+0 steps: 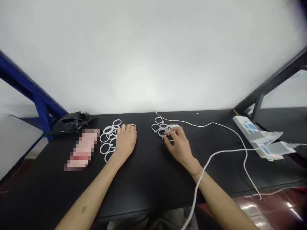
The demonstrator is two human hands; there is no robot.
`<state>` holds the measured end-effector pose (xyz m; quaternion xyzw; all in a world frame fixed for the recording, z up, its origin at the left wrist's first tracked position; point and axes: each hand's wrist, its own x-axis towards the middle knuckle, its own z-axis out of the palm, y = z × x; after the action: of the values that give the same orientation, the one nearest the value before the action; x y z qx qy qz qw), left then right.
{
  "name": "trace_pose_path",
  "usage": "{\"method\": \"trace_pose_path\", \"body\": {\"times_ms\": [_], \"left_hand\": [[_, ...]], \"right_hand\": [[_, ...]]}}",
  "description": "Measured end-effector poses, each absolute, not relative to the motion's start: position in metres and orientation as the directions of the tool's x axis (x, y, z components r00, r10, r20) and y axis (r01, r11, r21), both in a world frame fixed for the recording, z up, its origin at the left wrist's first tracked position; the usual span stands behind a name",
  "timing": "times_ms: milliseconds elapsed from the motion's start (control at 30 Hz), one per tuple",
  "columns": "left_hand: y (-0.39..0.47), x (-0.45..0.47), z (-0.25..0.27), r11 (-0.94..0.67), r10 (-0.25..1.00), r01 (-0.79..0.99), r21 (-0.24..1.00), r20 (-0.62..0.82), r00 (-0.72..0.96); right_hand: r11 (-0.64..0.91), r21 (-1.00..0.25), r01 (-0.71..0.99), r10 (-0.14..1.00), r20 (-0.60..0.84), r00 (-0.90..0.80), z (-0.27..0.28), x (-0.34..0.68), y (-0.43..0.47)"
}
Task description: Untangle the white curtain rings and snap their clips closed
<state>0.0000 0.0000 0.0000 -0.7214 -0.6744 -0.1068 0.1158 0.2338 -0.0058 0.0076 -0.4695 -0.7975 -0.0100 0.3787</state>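
Note:
Several white rings, each with a small tab, lie on the black tabletop in two groups. My left hand (126,140) rests palm down at the right side of the left group of white rings (105,148), its fingers stretched out and covering part of it. One more ring (133,126) shows just beyond those fingers. At the right group of white rings (159,120), my right hand (178,143) reaches in with bent fingers. Its thumb and forefinger are apart, close to the near ring (162,135); whether they touch it I cannot tell. That hand hides some rings.
A pixelated pink item (83,148) lies on the left, with crumpled black plastic (74,121) behind it. On the right are a white box (247,126) and clear plastic packaging (275,148). A white cable (216,153) crosses over my right forearm. Metal struts flank the black table (144,188).

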Motion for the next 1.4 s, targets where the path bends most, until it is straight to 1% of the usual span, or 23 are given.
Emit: {"method": "trace_pose_path", "body": {"times_ms": [67, 100, 133, 200, 267, 333, 433, 533, 633, 767, 833, 867, 933, 967, 1000, 1033, 1067, 1100, 1133, 1200, 1233, 1300, 1400], "left_hand": [[-0.016, 0.005, -0.005, -0.151, 0.953, 0.986, 0.073, 0.275, 0.126], [-0.023, 0.007, -0.007, -0.195, 0.955, 0.970, 0.143, 0.255, 0.154], [-0.030, 0.009, -0.008, -0.245, 0.954, 0.939, 0.242, 0.231, 0.190], [-0.042, 0.014, -0.007, -0.320, 0.947, 0.814, 0.484, 0.188, 0.261], [-0.050, 0.018, -0.003, -0.304, 0.944, 0.629, 0.715, 0.137, 0.300], [-0.054, 0.020, 0.003, -0.217, 0.949, 0.477, 0.851, 0.070, 0.307], [-0.056, 0.022, 0.013, -0.108, 0.953, 0.378, 0.919, -0.012, 0.303], [-0.057, 0.021, 0.018, -0.037, 0.926, 0.314, 0.949, -0.085, 0.368], [-0.058, 0.022, 0.016, -0.023, 0.875, 0.254, 0.967, -0.104, 0.474], [-0.059, 0.024, 0.010, -0.021, 0.859, 0.152, 0.988, -0.060, 0.508], [-0.058, 0.025, 0.011, -0.014, 0.860, 0.133, 0.991, -0.056, 0.508], [-0.058, 0.024, 0.014, -0.035, 0.865, 0.139, 0.990, -0.039, 0.501], [-0.055, 0.016, 0.022, -0.139, 0.893, 0.198, 0.970, 0.036, 0.448], [-0.053, 0.007, 0.027, -0.201, 0.917, 0.261, 0.944, 0.088, 0.388], [-0.050, -0.004, 0.031, -0.252, 0.944, 0.373, 0.893, 0.142, 0.297], [-0.047, -0.019, 0.036, -0.241, 0.970, 0.535, 0.809, 0.194, 0.145], [-0.043, -0.036, 0.039, -0.170, 0.962, 0.700, 0.693, 0.270, -0.033], [-0.040, -0.055, 0.041, -0.065, 0.929, 0.827, 0.558, 0.337, -0.154], [-0.036, -0.074, 0.043, 0.085, 0.898, 0.894, 0.440, 0.355, -0.259], [-0.030, -0.108, 0.043, 0.344, 0.885, 0.899, 0.269, 0.228, -0.407], [-0.027, -0.121, 0.042, 0.418, 0.882, 0.886, 0.199, 0.147, -0.449], [-0.020, -0.137, 0.039, 0.455, 0.889, 0.882, 0.121, 0.004, -0.458], [-0.009, -0.142, 0.034, 0.459, 0.886, 0.884, 0.092, -0.118, -0.448]], "right_hand": [[0.611, -0.364, 0.702, 0.744, 0.567, -0.354, 0.005, 0.224, -0.014], [0.627, -0.386, 0.676, 0.748, 0.540, -0.386, 0.004, 0.220, -0.018], [0.642, -0.413, 0.646, 0.750, 0.513, -0.418, 0.004, 0.216, -0.022], [0.647, -0.482, 0.591, 0.761, 0.451, -0.465, 0.005, 0.209, -0.029], [0.612, -0.572, 0.546, 0.787, 0.377, -0.488, 0.007, 0.204, -0.033], [0.525, -0.676, 0.517, 0.830, 0.274, -0.485, 0.010, 0.202, -0.035], [0.363, -0.791, 0.493, 0.878, 0.112, -0.466, 0.015, 0.203, -0.033], [0.302, -0.848, 0.435, 0.842, 0.024, -0.539, 0.019, 0.206, -0.032], [0.273, -0.902, 0.334, 0.763, -0.008, -0.646, 0.020, 0.206, -0.035], [0.220, -0.949, 0.225, 0.739, 0.012, -0.673, 0.019, 0.203, -0.041], [0.213, -0.959, 0.186, 0.737, 0.032, -0.675, 0.019, 0.200, -0.043], [0.215, -0.961, 0.172, 0.741, 0.046, -0.670, 0.018, 0.200, -0.043], [0.241, -0.954, 0.178, 0.785, 0.084, -0.614, 0.019, 0.200, -0.041], [0.270, -0.941, 0.206, 0.821, 0.113, -0.559, 0.019, 0.202, -0.039], [0.303, -0.920, 0.250, 0.858, 0.149, -0.492, 0.020, 0.204, -0.037], [0.335, -0.892, 0.302, 0.886, 0.190, -0.422, 0.020, 0.206, -0.034], [0.364, -0.863, 0.351, 0.903, 0.235, -0.360, 0.021, 0.209, -0.031], [0.386, -0.835, 0.391, 0.910, 0.275, -0.311, 0.022, 0.212, -0.028], [0.402, -0.814, 0.420, 0.911, 0.307, -0.277, 0.023, 0.214, -0.026], [0.419, -0.787, 0.452, 0.907, 0.345, -0.240, 0.025, 0.219, -0.022], [0.425, -0.778, 0.463, 0.905, 0.358, -0.229, 0.025, 0.220, -0.021], [0.438, -0.763, 0.476, 0.899, 0.375, -0.227, 0.026, 0.221, -0.020], [0.459, -0.748, 0.479, 0.888, 0.383, -0.252, 0.024, 0.220, -0.021]]}}
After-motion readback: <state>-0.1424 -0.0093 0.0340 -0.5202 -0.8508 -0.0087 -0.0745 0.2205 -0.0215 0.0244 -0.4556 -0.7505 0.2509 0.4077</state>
